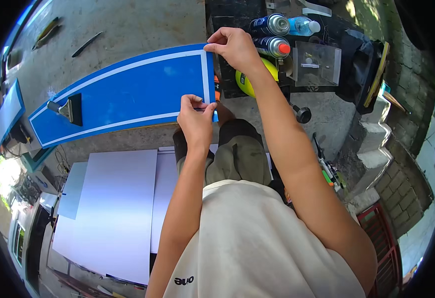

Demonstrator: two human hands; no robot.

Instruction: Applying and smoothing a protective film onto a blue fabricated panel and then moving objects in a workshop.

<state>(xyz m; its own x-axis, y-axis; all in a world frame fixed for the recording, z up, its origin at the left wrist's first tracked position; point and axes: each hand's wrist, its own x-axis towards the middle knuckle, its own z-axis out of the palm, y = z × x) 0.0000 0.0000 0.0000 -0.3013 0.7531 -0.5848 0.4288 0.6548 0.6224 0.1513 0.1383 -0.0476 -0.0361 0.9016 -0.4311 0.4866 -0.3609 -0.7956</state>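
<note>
A long blue sign panel (pixel 128 89) with a white border lies along the near edge of the table, tapering toward the left. At its right end runs a white strip (pixel 206 74). My right hand (pixel 235 48) pinches at the strip's far end, by the panel's corner. My left hand (pixel 195 119) is closed in a pinch at the strip's near end. Something thin and dark shows between its thumb and finger, too small to name. On the panel's left part rests a squeegee (pixel 73 110) with a dark blade and a stubby grey handle.
A slim dark knife (pixel 87 44) lies on the table (pixel 143 25), with another tool (pixel 46 34) farther left. Spray cans (pixel 269 24), a water bottle (pixel 304 26), a clear box (pixel 317 63) and a yellow-green round object (pixel 250 84) stand right. White sheets (pixel 115 208) lie lower left.
</note>
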